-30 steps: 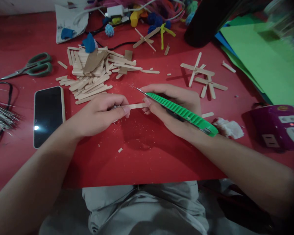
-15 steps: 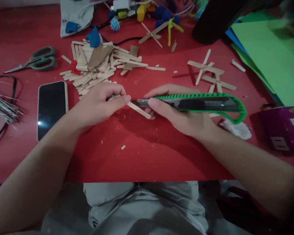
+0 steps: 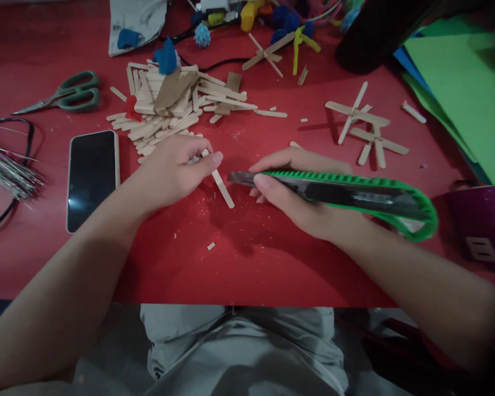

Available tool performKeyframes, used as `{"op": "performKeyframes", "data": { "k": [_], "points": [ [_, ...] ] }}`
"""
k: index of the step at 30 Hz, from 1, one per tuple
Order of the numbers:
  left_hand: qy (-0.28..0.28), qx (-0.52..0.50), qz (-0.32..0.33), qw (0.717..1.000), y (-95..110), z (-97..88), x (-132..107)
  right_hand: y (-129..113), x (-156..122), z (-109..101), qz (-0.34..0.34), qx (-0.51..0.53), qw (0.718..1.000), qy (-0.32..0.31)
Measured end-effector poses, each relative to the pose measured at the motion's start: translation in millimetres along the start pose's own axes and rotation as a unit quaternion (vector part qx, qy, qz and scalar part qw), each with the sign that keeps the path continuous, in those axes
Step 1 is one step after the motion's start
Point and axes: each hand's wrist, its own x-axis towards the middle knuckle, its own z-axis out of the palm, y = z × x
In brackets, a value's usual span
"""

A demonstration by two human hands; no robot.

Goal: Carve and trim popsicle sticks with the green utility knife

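My left hand [image 3: 171, 170] pinches one end of a pale wooden craft stick [image 3: 223, 188], which slants down to the right over the red table [image 3: 247, 258]. My right hand [image 3: 301, 192] is closed round a green utility knife [image 3: 346, 192] held nearly level, its blade tip pointing left, close to the stick's free end. Wood shavings and a small offcut [image 3: 211, 246] lie on the table below the hands.
A heap of craft sticks [image 3: 169, 110] lies behind my left hand, a phone [image 3: 91, 176] and scissors [image 3: 66, 98] to its left. Glued stick crosses [image 3: 365, 126] sit at right, green paper [image 3: 466, 82] and a purple power strip [image 3: 484, 225] beyond.
The knife swung from a steep diagonal to nearly level with its blade pointing left. The stick turned from level to slanting down-right, and its free end left my right fingers.
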Motion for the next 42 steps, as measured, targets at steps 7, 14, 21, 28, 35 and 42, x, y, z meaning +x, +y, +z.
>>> {"op": "performKeyframes", "data": {
  "k": [7,14,21,28,35,42],
  "points": [
    [0.001,0.063,0.018,0.998,1,0.8,1,-12,-4,8,-0.015,-0.015,0.999,0.037],
    [-0.004,0.078,0.002,0.997,3,1.4,1,-22,-3,15,-0.008,-0.007,0.999,0.051],
    [-0.001,0.068,0.005,0.998,4,1.3,1,-22,-2,15,-0.044,-0.027,0.997,0.057],
    [0.007,0.051,0.011,0.999,2,2.3,3,-19,-3,13,-0.035,-0.058,0.997,0.041],
    [-0.007,0.057,0.020,0.998,0,0.8,4,-13,-3,12,-0.106,-0.114,0.987,0.042],
    [-0.010,0.067,0.017,0.998,-3,1.8,6,-11,-2,12,-0.141,-0.132,0.981,0.025]
  ]
}}
